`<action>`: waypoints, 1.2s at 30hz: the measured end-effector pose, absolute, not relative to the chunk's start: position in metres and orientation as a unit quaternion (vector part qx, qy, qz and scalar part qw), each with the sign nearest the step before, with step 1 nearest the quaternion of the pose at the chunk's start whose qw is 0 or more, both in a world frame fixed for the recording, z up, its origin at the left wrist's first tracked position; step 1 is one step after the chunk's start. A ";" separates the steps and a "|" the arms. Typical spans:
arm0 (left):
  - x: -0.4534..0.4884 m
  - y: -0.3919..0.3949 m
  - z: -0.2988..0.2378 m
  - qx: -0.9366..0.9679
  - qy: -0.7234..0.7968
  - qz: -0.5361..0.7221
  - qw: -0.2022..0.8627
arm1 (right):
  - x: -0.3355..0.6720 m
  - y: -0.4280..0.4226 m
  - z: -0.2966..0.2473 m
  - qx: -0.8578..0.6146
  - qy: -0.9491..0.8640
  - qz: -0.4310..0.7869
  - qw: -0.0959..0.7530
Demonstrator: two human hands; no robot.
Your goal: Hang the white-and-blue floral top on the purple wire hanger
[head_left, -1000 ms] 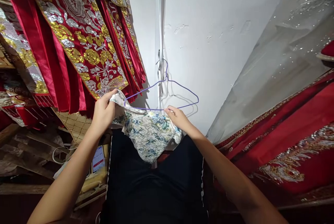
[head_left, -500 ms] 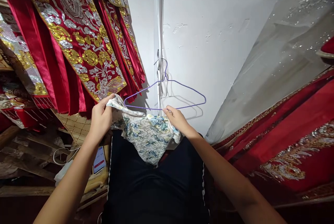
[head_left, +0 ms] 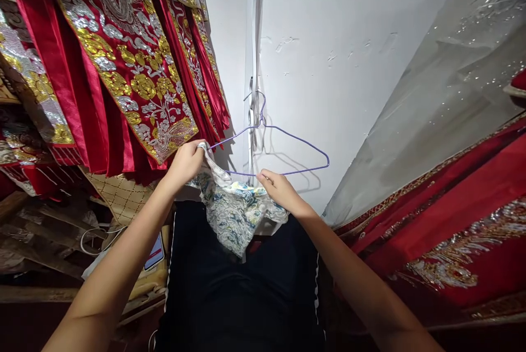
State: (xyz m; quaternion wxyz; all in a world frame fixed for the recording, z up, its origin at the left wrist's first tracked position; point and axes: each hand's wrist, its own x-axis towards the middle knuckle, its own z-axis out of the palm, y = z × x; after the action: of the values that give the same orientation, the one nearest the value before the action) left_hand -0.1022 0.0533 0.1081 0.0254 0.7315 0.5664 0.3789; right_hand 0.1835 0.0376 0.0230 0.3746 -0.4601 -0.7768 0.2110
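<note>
Swirl-print garment (head_left: pixel 230 212), thin crumpled cloth, pale bound edge, bunched below lower bar of purple wire hanger (head_left: pixel 262 121), between both hands. Left hand (head_left: pixel 187 165) grasps bound edge; right hand (head_left: pixel 283 193) pinches lower bar, cannot tell if cloth too. To left, red satin panel (head_left: pixel 143 86), gold-and-silver embroidery; to right, glittery sheer fabric (head_left: pixel 435 94), beaded red cloth (head_left: pixel 452 220). Phone (head_left: pixel 156 253) partly behind left forearm, screen lettering unreadable.

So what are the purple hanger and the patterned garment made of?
Purple hanger: probably metal wire, perhaps plastic-coated, because it's thin, smoothly bent and evenly coloured. Patterned garment: soft, mostly matte, printed-looking fabric, since it creases and droops; cotton or synthetic, I can't tell.
</note>
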 end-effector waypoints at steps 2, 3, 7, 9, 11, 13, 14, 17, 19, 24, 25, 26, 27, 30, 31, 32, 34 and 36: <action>-0.087 0.050 0.110 0.754 0.540 0.373 0.001 | 0.178 0.036 0.025 -0.449 -0.784 0.219 0.368; -0.079 0.050 0.113 0.760 0.529 0.376 -0.018 | 0.174 0.035 0.026 -0.444 -0.786 0.224 0.366; -0.059 0.056 0.122 0.781 0.496 0.371 -0.075 | 0.171 0.024 0.033 -0.440 -0.789 0.264 0.338; -0.060 0.062 0.125 0.793 0.484 0.361 -0.080 | 0.175 0.017 0.038 -0.444 -0.791 0.289 0.306; -0.069 0.068 0.126 0.804 0.475 0.349 -0.073 | 0.183 0.010 0.041 -0.450 -0.794 0.297 0.282; -0.081 0.074 0.129 0.810 0.476 0.334 -0.079 | 0.194 0.004 0.042 -0.455 -0.799 0.285 0.269; -0.087 0.077 0.131 0.811 0.477 0.327 -0.089 | 0.200 0.002 0.041 -0.457 -0.803 0.276 0.265; -0.100 0.084 0.139 0.813 0.477 0.312 -0.119 | 0.225 0.000 0.036 -0.456 -0.808 0.251 0.275; -0.103 0.086 0.143 0.818 0.470 0.307 -0.123 | 0.249 0.004 0.035 -0.474 -0.785 0.233 0.324; -0.094 0.088 0.142 0.836 0.442 0.311 -0.097 | 0.316 0.033 0.037 -0.518 -0.701 0.151 0.466; -0.092 0.087 0.142 0.840 0.436 0.310 -0.088 | 0.327 0.040 0.039 -0.521 -0.684 0.134 0.492; -0.089 0.087 0.142 0.845 0.430 0.308 -0.077 | 0.336 0.048 0.040 -0.523 -0.667 0.124 0.516; -0.088 0.087 0.143 0.850 0.426 0.304 -0.065 | 0.342 0.055 0.042 -0.524 -0.650 0.124 0.536; -0.089 0.084 0.150 0.858 0.424 0.288 -0.036 | 0.347 0.071 0.049 -0.501 -0.597 0.230 0.583; -0.091 0.083 0.153 0.858 0.427 0.285 -0.031 | 0.343 0.076 0.053 -0.472 -0.573 0.299 0.600; -0.093 0.081 0.155 0.856 0.430 0.284 -0.029 | 0.337 0.080 0.056 -0.433 -0.545 0.367 0.618; -0.098 0.080 0.160 0.854 0.437 0.281 -0.019 | 0.317 0.091 0.062 -0.350 -0.489 0.464 0.650; -0.102 0.080 0.163 0.855 0.438 0.276 0.004 | 0.290 0.103 0.065 -0.308 -0.463 0.503 0.662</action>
State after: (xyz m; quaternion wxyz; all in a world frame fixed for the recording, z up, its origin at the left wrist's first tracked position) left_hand -0.1023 0.0795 0.1630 0.0037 0.8553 0.4385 0.2760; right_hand 0.2897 0.1025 0.0647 0.6620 -0.3075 -0.4628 0.5031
